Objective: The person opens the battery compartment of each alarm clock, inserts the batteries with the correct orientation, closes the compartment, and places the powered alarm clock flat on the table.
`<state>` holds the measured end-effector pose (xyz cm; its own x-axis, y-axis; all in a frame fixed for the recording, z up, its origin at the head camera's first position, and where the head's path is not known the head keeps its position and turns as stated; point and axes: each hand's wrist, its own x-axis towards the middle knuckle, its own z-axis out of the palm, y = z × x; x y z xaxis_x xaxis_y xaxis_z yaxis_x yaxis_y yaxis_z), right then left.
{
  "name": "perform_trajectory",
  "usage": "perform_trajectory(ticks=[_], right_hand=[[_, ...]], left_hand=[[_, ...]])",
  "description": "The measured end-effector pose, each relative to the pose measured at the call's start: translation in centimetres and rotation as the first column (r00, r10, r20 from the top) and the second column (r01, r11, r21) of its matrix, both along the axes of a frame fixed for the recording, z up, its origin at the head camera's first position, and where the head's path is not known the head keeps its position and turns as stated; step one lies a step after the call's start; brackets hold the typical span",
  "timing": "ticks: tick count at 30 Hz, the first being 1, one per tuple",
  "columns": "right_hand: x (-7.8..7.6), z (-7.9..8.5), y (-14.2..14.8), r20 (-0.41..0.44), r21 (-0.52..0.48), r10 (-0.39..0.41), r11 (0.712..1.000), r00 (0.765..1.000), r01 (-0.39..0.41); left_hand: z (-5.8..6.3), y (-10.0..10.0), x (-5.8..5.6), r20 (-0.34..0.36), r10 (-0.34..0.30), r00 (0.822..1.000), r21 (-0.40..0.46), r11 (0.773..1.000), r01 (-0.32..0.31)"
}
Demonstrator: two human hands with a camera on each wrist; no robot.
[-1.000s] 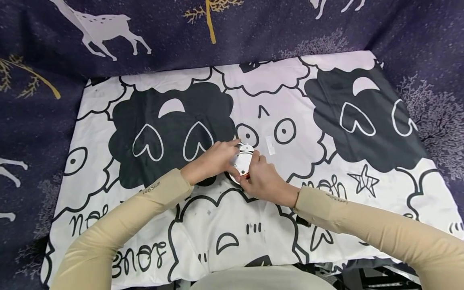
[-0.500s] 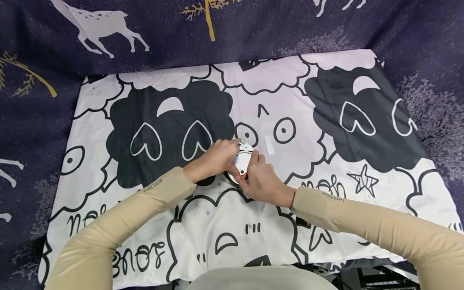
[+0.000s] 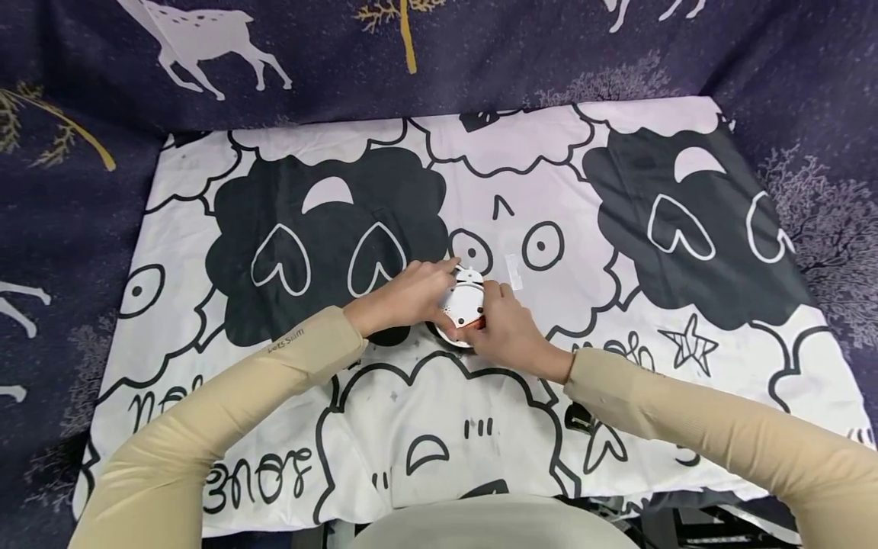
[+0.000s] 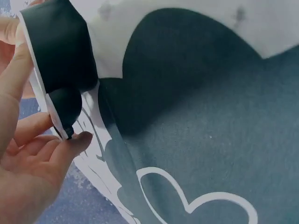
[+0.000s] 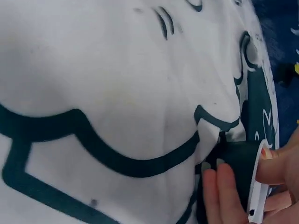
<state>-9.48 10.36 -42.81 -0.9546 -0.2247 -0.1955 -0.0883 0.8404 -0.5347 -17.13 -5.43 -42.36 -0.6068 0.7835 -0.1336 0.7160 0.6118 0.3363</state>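
Between my two hands is a small insect-shaped object [image 3: 465, 302] with a white, dark-dotted face, a rounded head end and an orange-red patch low on its right side. The left wrist view shows its deep dark body [image 4: 60, 46] behind a thin white front plate. My left hand [image 3: 420, 293] holds the left side, its thumb low on the face and a fingertip near the head end. Gripping the right side, my right hand [image 3: 509, 329] has its thumb by the orange-red patch. In the right wrist view, two fingers lie against the dark body [image 5: 240, 158]. Both palms hide parts of it.
A small clear strip [image 3: 514, 272] lies on the patterned cloth [image 3: 411, 396] just beyond my right hand. Dark blue fabric [image 3: 480, 61] with deer and trees hangs behind and at both sides. A pale rounded surface [image 3: 494, 526] shows at the near edge.
The hands stay around the insect-shaped object. It has tipped slightly, and more of the orange-red patch and white lower edge shows. The right thumb has shifted a little; the head view moved slightly.
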Motion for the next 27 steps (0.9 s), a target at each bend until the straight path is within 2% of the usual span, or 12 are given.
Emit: perform_trajectory(ticks=[3,7,11,14,17,20,24,27], right_hand=[[-0.2,-0.2,0.8,0.047,-0.101,-0.023,0.994,0.999,0.028],[-0.8,-0.1,1.8,0.140,-0.226,0.017,0.974,0.990,0.015],[-1.0,0.3,2.1,0.202,-0.260,0.007,0.964,0.979,0.046],[-1.2,0.3,2.0,0.223,-0.265,-0.026,0.960,0.974,0.086],[-1.2,0.3,1.9,0.242,-0.276,-0.052,0.954,0.969,0.121],[-1.1,0.3,1.9,0.257,-0.286,-0.069,0.947,0.964,0.144],[-1.1,0.3,1.7,0.211,-0.267,-0.080,0.954,0.974,0.136],[-1.1,0.2,1.6,0.156,-0.232,-0.082,0.966,0.984,0.117]], left_hand=[[0.0,0.4,0.0,0.023,0.014,1.000,-0.029,0.999,-0.013],[0.3,1.0,0.3,0.066,0.093,0.993,-0.081,0.993,-0.088],[0.8,1.6,0.8,0.117,0.200,0.973,-0.081,0.978,-0.192],[0.9,1.9,1.3,0.151,0.244,0.958,-0.070,0.969,-0.236],[0.8,1.7,1.7,0.168,0.236,0.957,-0.060,0.972,-0.229],[0.7,1.4,2.1,0.162,0.199,0.967,-0.058,0.980,-0.192],[0.9,1.2,2.4,0.102,0.141,0.985,-0.098,0.986,-0.132],[1.0,1.3,2.5,0.070,0.106,0.992,-0.131,0.987,-0.097]])
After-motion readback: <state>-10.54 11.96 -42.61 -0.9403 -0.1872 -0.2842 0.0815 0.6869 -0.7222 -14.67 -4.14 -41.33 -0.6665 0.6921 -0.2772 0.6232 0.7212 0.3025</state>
